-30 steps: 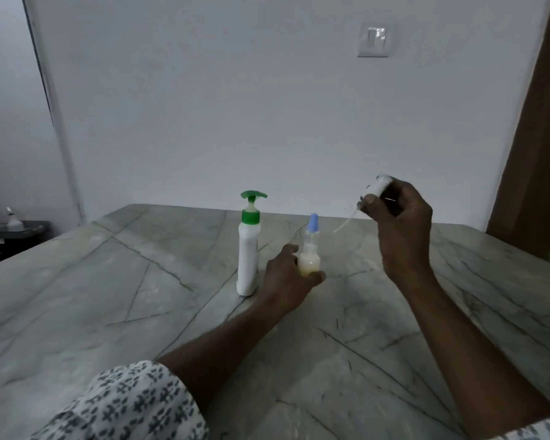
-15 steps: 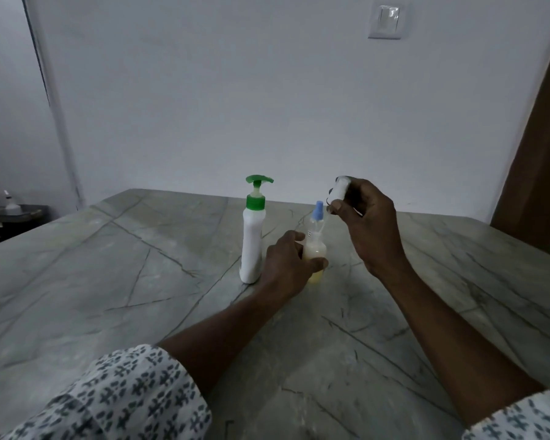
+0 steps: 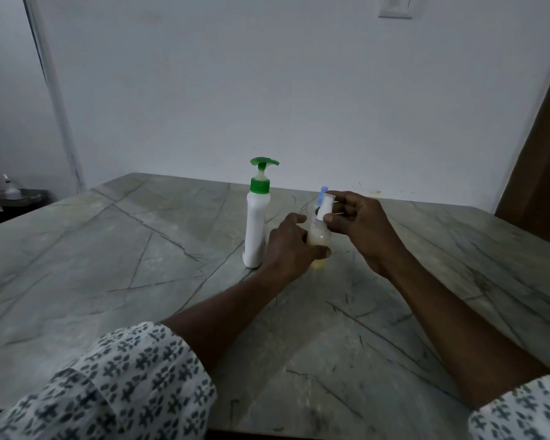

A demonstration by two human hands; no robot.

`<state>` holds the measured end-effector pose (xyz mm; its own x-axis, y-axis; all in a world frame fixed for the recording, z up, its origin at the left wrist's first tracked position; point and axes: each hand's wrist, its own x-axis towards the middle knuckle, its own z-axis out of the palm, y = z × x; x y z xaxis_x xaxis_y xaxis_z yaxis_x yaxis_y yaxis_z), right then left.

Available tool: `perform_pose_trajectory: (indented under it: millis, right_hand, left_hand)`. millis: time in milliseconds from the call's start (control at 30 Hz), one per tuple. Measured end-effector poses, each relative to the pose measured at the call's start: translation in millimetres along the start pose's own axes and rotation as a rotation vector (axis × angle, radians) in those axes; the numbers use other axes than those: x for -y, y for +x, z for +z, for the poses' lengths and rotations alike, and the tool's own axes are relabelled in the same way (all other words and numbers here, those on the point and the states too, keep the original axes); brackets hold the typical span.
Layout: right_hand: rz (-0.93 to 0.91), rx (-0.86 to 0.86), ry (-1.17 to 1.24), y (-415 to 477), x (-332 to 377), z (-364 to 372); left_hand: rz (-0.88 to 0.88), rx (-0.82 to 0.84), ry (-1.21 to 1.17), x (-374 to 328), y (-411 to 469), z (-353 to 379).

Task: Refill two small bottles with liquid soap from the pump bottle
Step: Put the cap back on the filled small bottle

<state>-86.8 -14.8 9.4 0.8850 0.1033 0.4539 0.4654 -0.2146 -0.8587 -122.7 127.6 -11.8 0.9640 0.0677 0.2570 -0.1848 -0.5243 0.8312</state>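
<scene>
Soap-filled small bottle (image 3: pixel 318 238) stands on the marble surface (image 3: pixel 108 249) at frame centre, wrapped by the left hand (image 3: pixel 291 246). Just above it, the right hand (image 3: pixel 358 223) pinches a white spray cap (image 3: pixel 325 209). The pump bottle (image 3: pixel 257 223) stands just left, ungripped.

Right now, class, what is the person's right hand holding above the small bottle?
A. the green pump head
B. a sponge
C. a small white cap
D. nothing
C: the right hand pinches a small white cap just above the small bottle, which the left hand steadies on the table; the pump bottle stands untouched.
</scene>
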Motion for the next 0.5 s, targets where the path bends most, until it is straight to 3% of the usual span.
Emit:
perform_pose_trajectory:
  millis: [500]
  right_hand:
    - [-0.043, -0.029, -0.332, -1.2, -1.9, 11.5]
  left_hand:
    - [0.003, 0.006, -0.022, 1.1, 0.9, -0.9]
